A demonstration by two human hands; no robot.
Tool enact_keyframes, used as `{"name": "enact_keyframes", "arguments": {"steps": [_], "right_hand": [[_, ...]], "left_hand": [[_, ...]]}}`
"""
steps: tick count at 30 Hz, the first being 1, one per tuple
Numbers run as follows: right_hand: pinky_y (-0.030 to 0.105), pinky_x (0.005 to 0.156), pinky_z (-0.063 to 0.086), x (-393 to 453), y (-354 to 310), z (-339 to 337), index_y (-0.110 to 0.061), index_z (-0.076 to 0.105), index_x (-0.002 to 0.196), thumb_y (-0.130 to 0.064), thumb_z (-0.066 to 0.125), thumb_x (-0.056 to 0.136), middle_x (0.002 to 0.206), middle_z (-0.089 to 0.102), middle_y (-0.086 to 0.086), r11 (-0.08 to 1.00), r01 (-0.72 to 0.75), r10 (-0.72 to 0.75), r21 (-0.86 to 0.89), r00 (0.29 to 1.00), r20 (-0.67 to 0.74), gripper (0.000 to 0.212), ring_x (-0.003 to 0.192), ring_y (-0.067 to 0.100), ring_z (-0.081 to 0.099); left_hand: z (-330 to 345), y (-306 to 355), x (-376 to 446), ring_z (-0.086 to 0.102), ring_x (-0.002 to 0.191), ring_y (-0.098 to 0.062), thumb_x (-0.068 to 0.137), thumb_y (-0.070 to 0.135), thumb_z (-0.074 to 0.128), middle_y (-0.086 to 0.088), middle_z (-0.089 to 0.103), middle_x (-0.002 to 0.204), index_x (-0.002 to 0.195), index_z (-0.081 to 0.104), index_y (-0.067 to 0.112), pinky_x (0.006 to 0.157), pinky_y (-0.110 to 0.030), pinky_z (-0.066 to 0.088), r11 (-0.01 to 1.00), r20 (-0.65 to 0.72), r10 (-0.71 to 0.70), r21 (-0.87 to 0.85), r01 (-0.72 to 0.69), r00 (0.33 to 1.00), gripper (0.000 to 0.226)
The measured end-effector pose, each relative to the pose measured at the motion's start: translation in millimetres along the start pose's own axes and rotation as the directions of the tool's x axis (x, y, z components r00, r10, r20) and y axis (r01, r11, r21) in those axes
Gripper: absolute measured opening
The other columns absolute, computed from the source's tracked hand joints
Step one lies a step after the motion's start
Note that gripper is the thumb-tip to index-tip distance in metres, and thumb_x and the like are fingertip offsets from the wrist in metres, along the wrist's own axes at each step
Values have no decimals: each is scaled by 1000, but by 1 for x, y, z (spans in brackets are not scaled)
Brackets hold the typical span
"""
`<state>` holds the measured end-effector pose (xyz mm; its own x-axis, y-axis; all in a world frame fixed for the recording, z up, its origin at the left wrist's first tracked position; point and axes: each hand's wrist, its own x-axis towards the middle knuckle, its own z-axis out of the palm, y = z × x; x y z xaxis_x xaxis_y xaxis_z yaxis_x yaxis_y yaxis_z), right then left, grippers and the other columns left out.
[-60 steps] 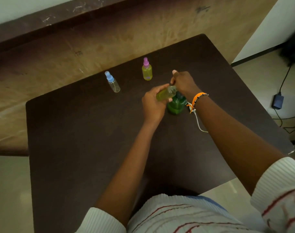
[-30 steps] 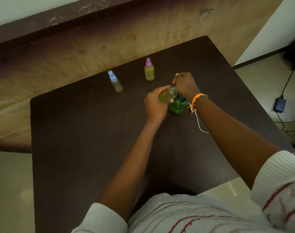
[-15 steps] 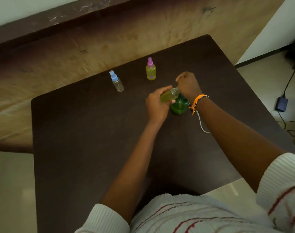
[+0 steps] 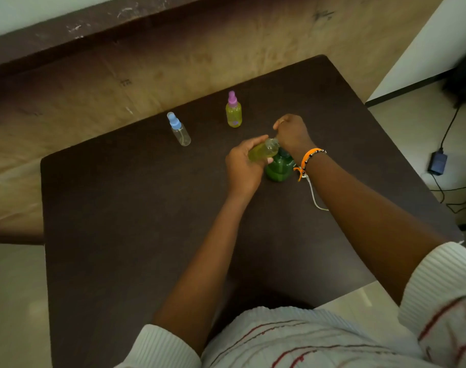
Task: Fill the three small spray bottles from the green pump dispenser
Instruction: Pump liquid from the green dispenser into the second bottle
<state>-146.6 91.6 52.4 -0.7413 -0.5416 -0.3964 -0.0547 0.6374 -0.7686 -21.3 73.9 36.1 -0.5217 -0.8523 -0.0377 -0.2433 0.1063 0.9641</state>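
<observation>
my left hand (image 4: pixel 242 166) is wrapped round a small clear plastic spray bottle of yellow-green liquid (image 4: pixel 262 151), tilted at the round green pump dispenser (image 4: pixel 278 168) mid-table. my right hand (image 4: pixel 291 132) is curled on top of the pump. the bottle looks light and probably slick; best held round the body. smooth dark brown table (image 4: pixel 120 221), scuffed tan wall (image 4: pixel 146 62) behind.
</observation>
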Motion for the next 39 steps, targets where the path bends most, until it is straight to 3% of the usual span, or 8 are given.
{"name": "enact_keyframes", "arguments": {"steps": [8, 13, 16, 19, 23, 27, 31, 39], "right_hand": [[11, 57, 38, -6, -4, -4, -5, 61, 112, -4, 39, 95, 129, 56, 20, 999, -22, 25, -27, 994, 103, 28, 125, 32, 50], [32, 101, 41, -2, -7, -5, 8, 57, 123, -1, 39, 94, 130, 56, 23, 1000, -29, 28, 1, 992, 124, 35, 123, 34, 51], [34, 92, 47, -4, -8, -5, 2, 56, 124, -5, 36, 95, 123, 59, 20, 1000, -14, 17, -28, 995, 95, 36, 124, 35, 51], [23, 68, 44, -5, -7, -4, -8, 62, 97, -7, 39, 94, 87, 57, 5, 998, -49, 55, -46, 988, 148, 24, 125, 33, 51], [28, 89, 46, 0, -3, -3, 1, 57, 123, -5, 36, 96, 130, 56, 21, 994, -20, 29, -109, 996, 83, 34, 123, 35, 52], [41, 99, 46, 7, 1, -2, -15, 60, 80, -5, 39, 90, 120, 62, 21, 987, 24, -16, -159, 999, 50, 25, 115, 37, 57], [35, 99, 42, 0, -10, -3, 3, 58, 123, -5, 38, 96, 132, 55, 22, 994, -23, 36, -109, 993, 114, 34, 124, 35, 51], [43, 99, 46, 5, 0, -2, 0, 62, 112, -11, 38, 91, 122, 61, 23, 995, -4, 6, -100, 1000, 23, 34, 114, 38, 57]], "left_hand": [[-2, 3, -1, 63, 97, -11, 61, -9, 72, -9, 69, 109, 110, 68, 7, 87, -21, 50, 999, -15, 31, -13, -31, 999, 52], [-1, 0, 1, 64, 99, -13, 62, -7, 73, -9, 69, 109, 111, 67, 7, 90, -26, 51, 1000, -3, 5, -15, -5, 1000, 51], [-3, 0, 2, 64, 98, -13, 61, -6, 72, -9, 69, 108, 110, 68, 8, 89, -29, 51, 1000, -9, 12, -24, -13, 1000, 51], [-4, 2, 0, 63, 96, -9, 62, -7, 72, -7, 69, 107, 110, 68, 8, 87, -23, 51, 999, -5, 19, -34, -19, 1000, 50], [-1, 1, -1, 63, 99, -11, 63, -7, 71, -9, 69, 109, 111, 67, 6, 90, -26, 51, 999, 0, 3, -34, -3, 1000, 50], [0, -2, 1, 63, 98, -10, 61, -7, 72, -10, 69, 109, 110, 68, 6, 91, -28, 51, 1000, -4, 2, -27, -2, 1000, 51], [-3, 1, 1, 63, 99, -11, 62, -9, 71, -7, 68, 109, 111, 67, 6, 92, -30, 51, 999, 3, -10, -51, 10, 1000, 51], [-1, 0, 1, 63, 101, -13, 61, -8, 72, -9, 68, 112, 111, 67, 6, 94, -32, 51, 999, 11, -37, -34, 37, 999, 52]]}}
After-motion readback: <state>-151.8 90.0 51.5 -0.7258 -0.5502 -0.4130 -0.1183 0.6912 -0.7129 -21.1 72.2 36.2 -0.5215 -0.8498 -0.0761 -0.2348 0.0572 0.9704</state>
